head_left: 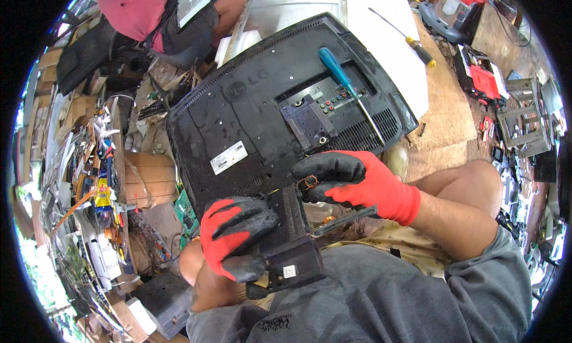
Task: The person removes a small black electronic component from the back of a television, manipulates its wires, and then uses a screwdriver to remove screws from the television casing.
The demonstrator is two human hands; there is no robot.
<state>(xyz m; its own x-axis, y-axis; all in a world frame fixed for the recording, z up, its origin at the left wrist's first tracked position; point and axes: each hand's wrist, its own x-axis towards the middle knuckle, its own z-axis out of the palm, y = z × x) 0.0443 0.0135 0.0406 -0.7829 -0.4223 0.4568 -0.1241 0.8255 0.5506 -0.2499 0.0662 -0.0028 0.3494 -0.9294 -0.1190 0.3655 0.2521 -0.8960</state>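
Observation:
A black flat television (256,122) lies back side up in front of me, with a teal-handled screwdriver (339,72) across its connector recess. My left hand (238,239), in a red and black glove, is closed on a long black plastic piece (292,248) over my lap, below the television's near edge. My right hand (363,185), gloved alike, has thumb and fingers curled around a small loop of copper-coloured wire (308,182) near that piece's upper end. Under the right hand, a dark bar-like part (345,220) sticks out to the right. The fingertips of my left hand are partly hidden.
A person in a pink top (134,12) sits at the far left with a grey panel (199,0). A yellow-handled screwdriver (420,51) lies on the white sheet (384,39) at right. A red and black toolbox (482,81) stands farther right. Mixed scrap (101,194) covers the left side.

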